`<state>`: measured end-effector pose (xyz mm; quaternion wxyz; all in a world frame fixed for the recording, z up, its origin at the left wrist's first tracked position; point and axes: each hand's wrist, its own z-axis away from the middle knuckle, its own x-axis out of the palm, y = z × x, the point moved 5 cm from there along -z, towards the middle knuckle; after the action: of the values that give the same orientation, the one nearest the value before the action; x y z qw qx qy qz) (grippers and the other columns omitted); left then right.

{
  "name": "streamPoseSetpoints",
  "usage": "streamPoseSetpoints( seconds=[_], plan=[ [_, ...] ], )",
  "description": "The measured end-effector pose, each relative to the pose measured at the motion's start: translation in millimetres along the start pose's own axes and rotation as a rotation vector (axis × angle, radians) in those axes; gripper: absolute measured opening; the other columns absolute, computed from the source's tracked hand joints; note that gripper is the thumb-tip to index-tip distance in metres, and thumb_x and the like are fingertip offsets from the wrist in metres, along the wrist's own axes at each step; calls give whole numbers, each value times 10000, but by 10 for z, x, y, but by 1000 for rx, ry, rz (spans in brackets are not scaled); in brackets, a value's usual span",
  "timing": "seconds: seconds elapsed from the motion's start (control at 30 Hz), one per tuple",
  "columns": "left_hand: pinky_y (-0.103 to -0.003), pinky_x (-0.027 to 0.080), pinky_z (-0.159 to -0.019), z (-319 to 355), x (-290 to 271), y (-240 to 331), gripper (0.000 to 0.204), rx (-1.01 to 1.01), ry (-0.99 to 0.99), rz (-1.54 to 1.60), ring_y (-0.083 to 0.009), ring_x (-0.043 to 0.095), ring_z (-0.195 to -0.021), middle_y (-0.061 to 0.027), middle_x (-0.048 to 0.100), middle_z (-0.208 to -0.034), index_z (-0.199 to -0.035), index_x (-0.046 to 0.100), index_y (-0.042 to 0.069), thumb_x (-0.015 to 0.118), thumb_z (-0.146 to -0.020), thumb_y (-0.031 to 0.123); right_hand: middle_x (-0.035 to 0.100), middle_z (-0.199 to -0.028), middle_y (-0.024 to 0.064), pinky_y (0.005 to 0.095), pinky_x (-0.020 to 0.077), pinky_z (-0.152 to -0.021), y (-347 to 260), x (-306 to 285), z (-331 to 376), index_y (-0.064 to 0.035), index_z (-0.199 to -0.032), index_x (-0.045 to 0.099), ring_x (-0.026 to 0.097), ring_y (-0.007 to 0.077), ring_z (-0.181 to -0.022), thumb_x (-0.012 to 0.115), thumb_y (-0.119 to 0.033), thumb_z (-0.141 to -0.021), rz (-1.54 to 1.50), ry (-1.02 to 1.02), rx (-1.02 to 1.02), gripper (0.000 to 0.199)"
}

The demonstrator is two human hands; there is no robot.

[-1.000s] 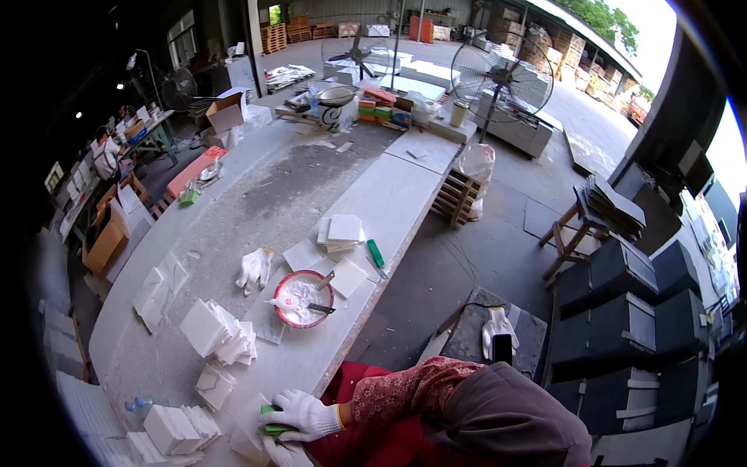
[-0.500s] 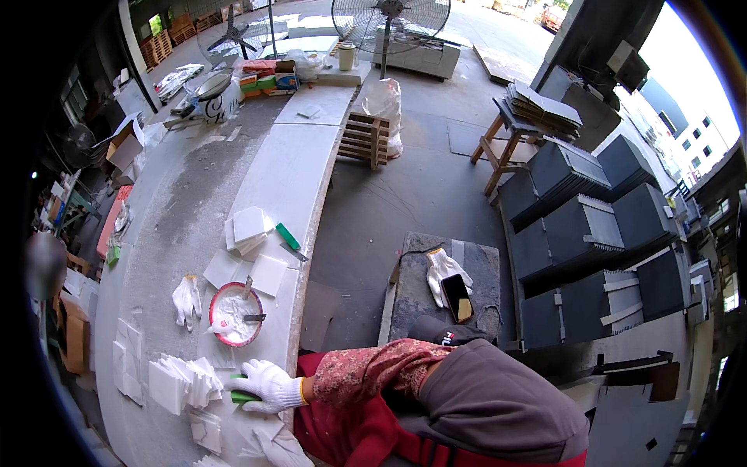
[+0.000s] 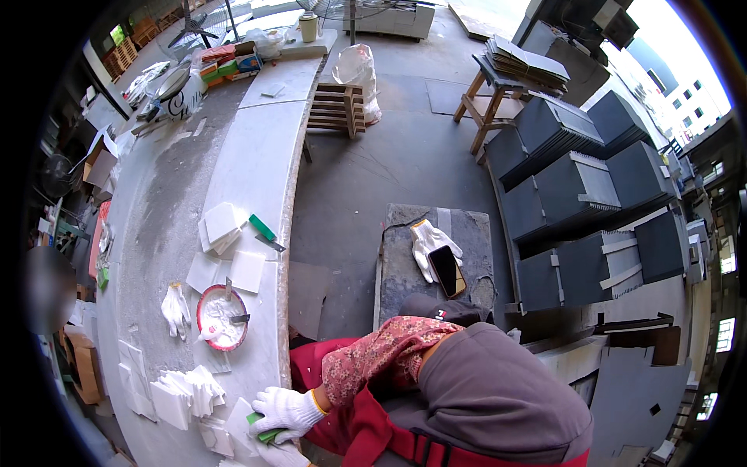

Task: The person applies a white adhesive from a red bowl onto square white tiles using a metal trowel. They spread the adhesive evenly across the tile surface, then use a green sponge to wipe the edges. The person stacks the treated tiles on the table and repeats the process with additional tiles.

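My right hand [image 3: 285, 412], in a white knit glove with a floral sleeve behind it, is closed around a green block [image 3: 266, 430]. It is over a thin white tile [image 3: 240, 423] at the near edge of the bench. My left hand [image 3: 282, 455], also gloved in white, sits just below at the lower edge of the picture. Its fingers are mostly hidden by my right hand. Beside them, a row of white tiles [image 3: 187, 395] leans together on the bench. Farther up, a red-rimmed bowl [image 3: 201, 315] holds white paste and two scrapers.
A loose white glove [image 3: 175, 311] lies left of the bowl. Stacked white tiles [image 3: 222, 223] and a green-handled scraper [image 3: 261, 227] are beyond it. To the right, a low stand [image 3: 393, 272] bears a phone [image 3: 447, 271] and glove. Dark slabs [image 3: 560, 183] stand in rows.
My right hand has moved with the green block toward the lower edge, close against my left hand. The whole view has shifted slightly.
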<state>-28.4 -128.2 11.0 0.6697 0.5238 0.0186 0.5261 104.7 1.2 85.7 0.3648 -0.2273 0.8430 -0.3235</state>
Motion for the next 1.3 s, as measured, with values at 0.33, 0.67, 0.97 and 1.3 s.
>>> streamPoseSetpoints(
  seconds=[0.33, 0.67, 0.97, 1.3],
  plan=[
    [-387, 432, -1067, 55, 12, -44, 555, -37, 14, -7, -279, 536, -1235, -141, 527, -1370, -1402, 462, 50, 476, -1004, 437, 505, -969, 146, 472, 418, -719, -18, -46, 55, -199, -1182, 570, 522, 352, -880, 698, -459, -737, 6, 12, -17, 531],
    [-387, 432, -1066, 32, 65, -75, 547, -21, 19, 47, -281, 536, -1234, -140, 526, -1371, -1407, 456, 49, 472, -1008, 425, 499, -974, 151, 468, 421, -748, 11, -34, 63, -207, -1240, 565, 524, 361, -883, 704, -444, -762, -11, -63, 76, 552],
    [-401, 429, -1071, 34, -38, -135, 528, -185, -27, 171, -285, 529, -1238, -154, 519, -1362, -1397, 437, -1, 471, -1021, 368, 489, -982, 158, 477, 424, -755, -77, 69, 88, -205, -1299, 520, 513, 362, -891, 677, -431, -787, 22, -127, 2, 582],
    [-405, 431, -1068, -16, 35, -73, 529, 50, 31, 157, -285, 529, -1236, -158, 522, -1353, -1390, 438, -11, 476, -1020, 365, 484, -1001, 175, 480, 419, -771, -195, 136, 32, -160, -1256, 527, 517, 390, -894, 689, -436, -783, -98, -174, -146, 572]
  ],
)
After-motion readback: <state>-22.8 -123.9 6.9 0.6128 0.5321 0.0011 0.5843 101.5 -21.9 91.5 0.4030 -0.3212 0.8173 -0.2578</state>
